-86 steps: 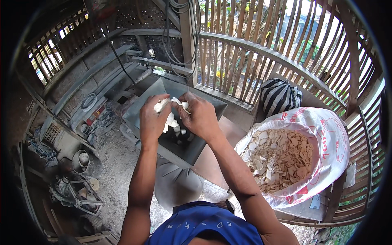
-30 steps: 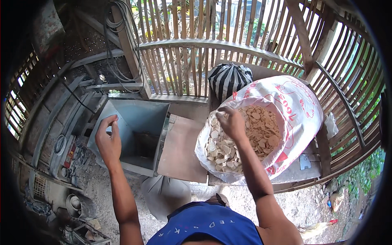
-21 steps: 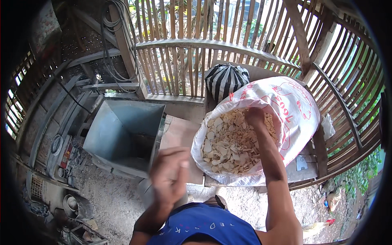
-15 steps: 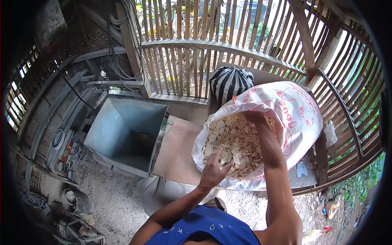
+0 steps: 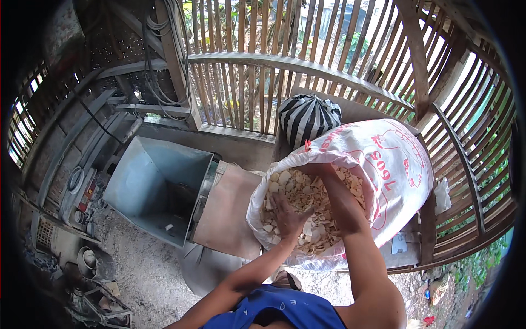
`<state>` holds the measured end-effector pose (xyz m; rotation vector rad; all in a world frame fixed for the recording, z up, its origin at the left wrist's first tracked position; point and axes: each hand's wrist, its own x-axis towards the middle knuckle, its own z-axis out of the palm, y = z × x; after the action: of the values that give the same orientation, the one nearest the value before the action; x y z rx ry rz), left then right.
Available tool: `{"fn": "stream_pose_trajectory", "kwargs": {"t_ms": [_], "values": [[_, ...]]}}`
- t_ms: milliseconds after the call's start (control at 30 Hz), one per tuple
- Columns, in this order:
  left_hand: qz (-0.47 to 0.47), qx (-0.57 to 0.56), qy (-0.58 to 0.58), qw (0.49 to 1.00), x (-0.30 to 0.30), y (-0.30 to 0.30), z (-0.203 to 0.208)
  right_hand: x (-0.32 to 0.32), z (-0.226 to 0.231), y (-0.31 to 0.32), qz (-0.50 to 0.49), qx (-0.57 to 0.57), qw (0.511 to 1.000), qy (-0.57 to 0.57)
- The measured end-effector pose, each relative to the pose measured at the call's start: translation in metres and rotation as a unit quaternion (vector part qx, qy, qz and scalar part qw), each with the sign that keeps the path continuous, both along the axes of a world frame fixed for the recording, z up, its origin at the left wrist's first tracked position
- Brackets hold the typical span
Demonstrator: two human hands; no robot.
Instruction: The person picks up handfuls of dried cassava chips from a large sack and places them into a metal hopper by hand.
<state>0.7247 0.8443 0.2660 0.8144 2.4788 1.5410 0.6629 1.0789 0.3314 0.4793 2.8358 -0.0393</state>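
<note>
A large white woven sack (image 5: 402,156) with red print lies tilted, its wide mouth facing me. Pale, dried chips (image 5: 315,233), flat and broken into pieces, fill the opening. My left hand (image 5: 289,216) rests on the chips at the left side of the mouth, fingers spread. Deeper in, near the upper rim, my right hand (image 5: 318,169) reaches among the chips; its fingers are hidden, so I cannot tell what they hold. Left of the sack stands a blue-grey metal hopper (image 5: 137,175) with a small pale piece (image 5: 169,226) inside.
A flat brown board (image 5: 227,211) lies between hopper and sack. Behind the sack sits a tied black-and-white striped bag (image 5: 309,118). A wooden slat wall (image 5: 307,66) curves around the back and right. Below the board hangs a grey sack (image 5: 205,271). A pot (image 5: 87,260) stands lower left.
My left hand has moved up and left, further onto the chips. The right hand has shifted left inside the sack's mouth. The hopper and sack mouth appear slightly further left in view.
</note>
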Motion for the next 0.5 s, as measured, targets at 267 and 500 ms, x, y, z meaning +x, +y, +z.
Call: {"fn": "stream_pose_trajectory", "kwargs": {"t_ms": [267, 500], "values": [[0.056, 0.113, -0.025, 0.992, -0.003, 0.01, 0.005, 0.034, 0.037, -0.064, -0.085, -0.051, 0.995, 0.023], [0.114, 0.247, -0.163, 0.949, 0.008, 0.022, 0.024, 0.073, 0.036, -0.106, -0.173, -0.147, 0.968, 0.111]]}}
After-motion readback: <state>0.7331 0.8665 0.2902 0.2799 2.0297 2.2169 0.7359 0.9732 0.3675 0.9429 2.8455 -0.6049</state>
